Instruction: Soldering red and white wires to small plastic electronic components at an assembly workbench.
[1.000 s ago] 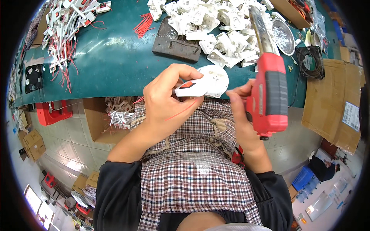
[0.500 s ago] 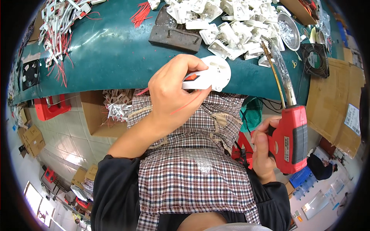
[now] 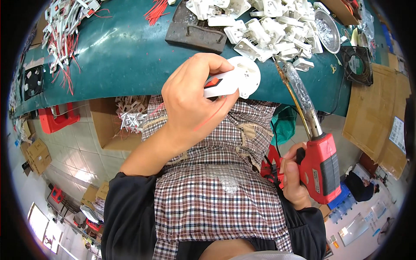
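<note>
Switch piece (image 3: 236, 80), white with a round end, sits pinched in our left hand (image 3: 186, 93) at the near edge of the green worktop (image 3: 125, 65). Our right hand (image 3: 297, 184) grips a red soldering gun (image 3: 320, 171), tip slanting up toward the heaped white plastic parts (image 3: 277, 32). Beyond our left hand, a dark metal block (image 3: 197, 39) lies near red wires (image 3: 155, 12). A checked apron (image 3: 216, 208) covers our lap.

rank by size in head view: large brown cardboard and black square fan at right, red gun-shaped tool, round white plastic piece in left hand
1. Brown cardboard
2. Red gun-shaped tool
3. Round white piece, black fan: too close to rank
</note>
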Motion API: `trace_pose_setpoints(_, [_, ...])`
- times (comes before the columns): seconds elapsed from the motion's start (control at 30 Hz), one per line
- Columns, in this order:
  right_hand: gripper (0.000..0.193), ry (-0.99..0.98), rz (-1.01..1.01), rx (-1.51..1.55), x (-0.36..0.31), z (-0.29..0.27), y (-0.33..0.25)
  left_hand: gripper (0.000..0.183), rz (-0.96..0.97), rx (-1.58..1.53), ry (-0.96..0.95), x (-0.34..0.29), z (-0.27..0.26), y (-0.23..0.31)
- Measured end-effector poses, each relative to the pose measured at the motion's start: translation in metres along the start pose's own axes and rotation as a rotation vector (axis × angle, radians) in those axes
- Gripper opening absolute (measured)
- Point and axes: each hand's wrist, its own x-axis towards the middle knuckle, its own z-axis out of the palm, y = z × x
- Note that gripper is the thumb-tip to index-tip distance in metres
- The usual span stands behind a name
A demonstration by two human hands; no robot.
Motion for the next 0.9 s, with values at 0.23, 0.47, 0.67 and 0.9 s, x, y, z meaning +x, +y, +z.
trace_pose_setpoints(0.23, [0.026, -0.137, -0.242, -0.366, -0.001, -0.013, 0.02, 0.023, 0.04, 0.085, -0.072, 0.0, -0.003, 0.0])
trace_pose_setpoints(0.47, [0.061, -0.201, -0.374, -0.352, 0.003, -0.014, 0.044, 0.025, -0.059, 0.03, -0.077, 0.001, 0.001, 0.0])
trace_pose_setpoints(0.67, [0.048, -0.167, -0.398, -0.438, 0.003, -0.01, 0.047, 0.024, -0.029, 0.043, -0.074, 0.0, 0.002, 0.0])
trace_pose_setpoints(0.9, [0.033, -0.177, -0.369, -0.388, 0.007, -0.006, 0.045, 0.024, -0.046, 0.025, -0.077, 0.0, 0.002, 0.0])
